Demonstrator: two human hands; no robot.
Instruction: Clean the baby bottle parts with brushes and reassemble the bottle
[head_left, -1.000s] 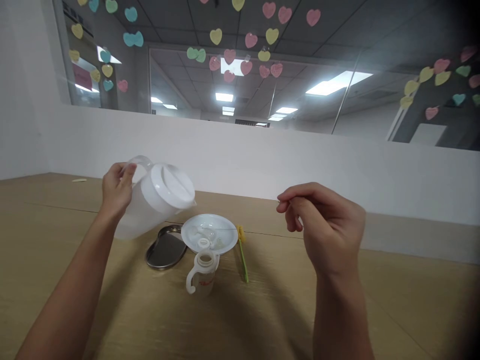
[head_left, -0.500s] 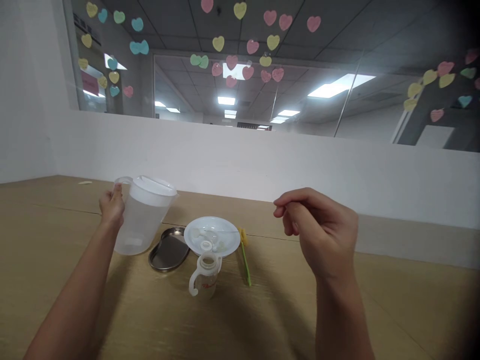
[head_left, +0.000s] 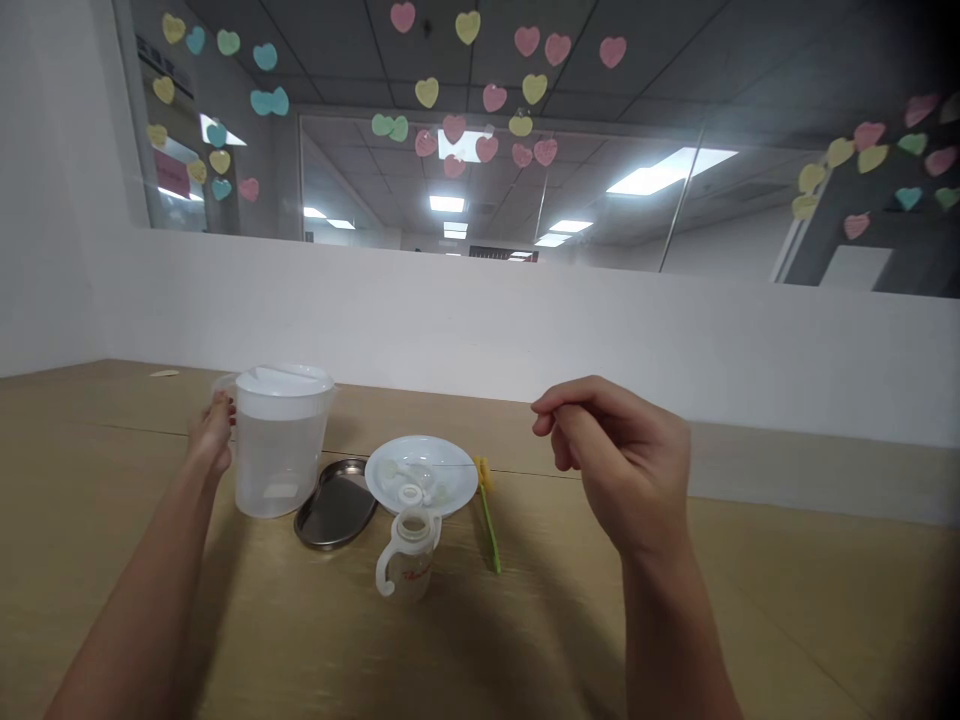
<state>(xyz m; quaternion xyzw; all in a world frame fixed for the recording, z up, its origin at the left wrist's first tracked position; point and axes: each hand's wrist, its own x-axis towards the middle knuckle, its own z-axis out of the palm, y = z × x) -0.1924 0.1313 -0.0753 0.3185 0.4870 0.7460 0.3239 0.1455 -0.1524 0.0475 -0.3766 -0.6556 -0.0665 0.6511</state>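
My left hand (head_left: pixel 212 432) is closed around the handle of a translucent plastic pitcher (head_left: pixel 279 455) with a white lid, which stands upright on the table. My right hand (head_left: pixel 619 465) is raised over the table's right side, fingers curled and thumb against the index finger, and nothing shows in it. Between the hands stands an open-necked baby bottle (head_left: pixel 411 570) with two white handles and red lettering. Just behind it, a white bowl (head_left: pixel 457 490) holds several clear and whitish small parts. A white ring-shaped piece (head_left: pixel 409 496) appears at the bowl's near rim.
A kidney-shaped metal tray (head_left: pixel 335 508) lies between pitcher and bowl. Right of the bowl is a brush (head_left: pixel 490 525) with a green handle and yellow head. A white wall (head_left: pixel 450 320) borders the table (head_left: pixel 337 650) at the back, below a window with heart-shaped notes.
The pitcher has gone from tilted to upright, with my left hand still on its handle. My right hand keeps its curled shape. The whole view has shifted slightly.
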